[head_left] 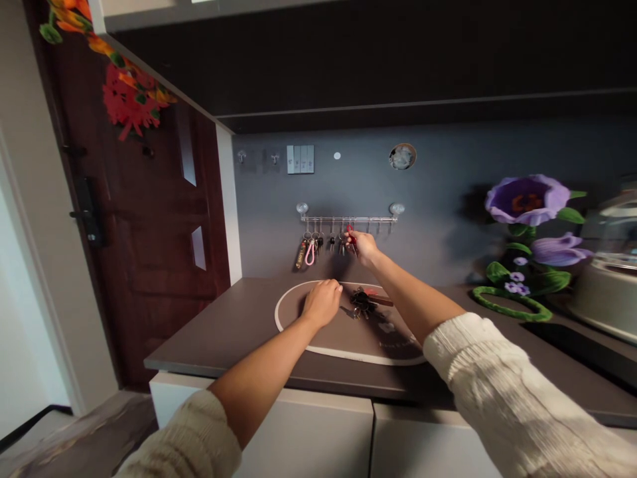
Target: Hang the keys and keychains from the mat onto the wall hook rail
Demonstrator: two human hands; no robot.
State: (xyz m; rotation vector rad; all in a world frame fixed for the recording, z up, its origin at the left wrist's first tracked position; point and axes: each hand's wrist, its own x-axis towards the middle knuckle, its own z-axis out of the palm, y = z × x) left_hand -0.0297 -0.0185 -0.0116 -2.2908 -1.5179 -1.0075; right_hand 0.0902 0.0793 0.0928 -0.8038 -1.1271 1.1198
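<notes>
At the wall, my right hand (365, 247) is closed in a pinch on a red keychain (351, 234) at the clear hook rail (328, 219). Whether the keychain's ring sits on a hook is too small to tell. To its left, several key rings hang from the rail, among them one with a pink strap (310, 253) and one with a brown tag (301, 254). My left hand (322, 303) is low over the oval mat (298, 332), its fingers curled under; anything inside them is hidden. Right of it lies a dark bunch of keys (363, 302) with a reddish-brown piece.
A dark cabinet (378, 66) overhangs the counter (213, 325). Purple fabric flowers (527, 199) and a pale appliance (607, 292) stand at the right. Switches (300, 159) and small hooks are on the wall. A dark red door (154, 252) is at the left.
</notes>
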